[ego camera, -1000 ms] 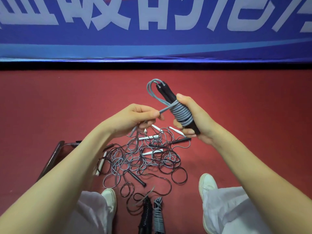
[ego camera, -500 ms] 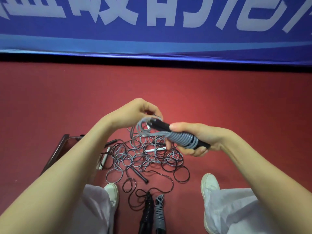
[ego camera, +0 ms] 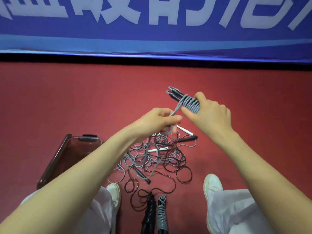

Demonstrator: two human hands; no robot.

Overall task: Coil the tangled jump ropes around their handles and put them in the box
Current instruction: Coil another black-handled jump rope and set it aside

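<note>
This looks like the winding step. The right hand (ego camera: 211,115) has its fingers and thumb curled round a pair of thin black handles (ego camera: 178,97). A coil of grey rope (ego camera: 190,104) is already wound round them. It holds them up above the red floor (ego camera: 253,132). The left hand (ego camera: 157,121) pinches the loose grey rope (ego camera: 177,107) just beside the coil. That rope hangs down into the messy pile of grey and black ropes (ego camera: 152,159) on the floor.

Two ropes look finished, a wound-up black rope (ego camera: 149,215) and a wound-up grey rope (ego camera: 161,215). They lie side by side on the floor, not in the box. The clear plastic box with a dark rim (ego camera: 57,156) lies left of the pile, partly behind the left arm. I cannot see any rope in it.

Next, I think the left hand must bring the loose rope round the handles again, close beside the last loop. The rope runs into the pile, so it may catch and need a gentle pull. The right hand should hold tight so no loops slip off.
</note>
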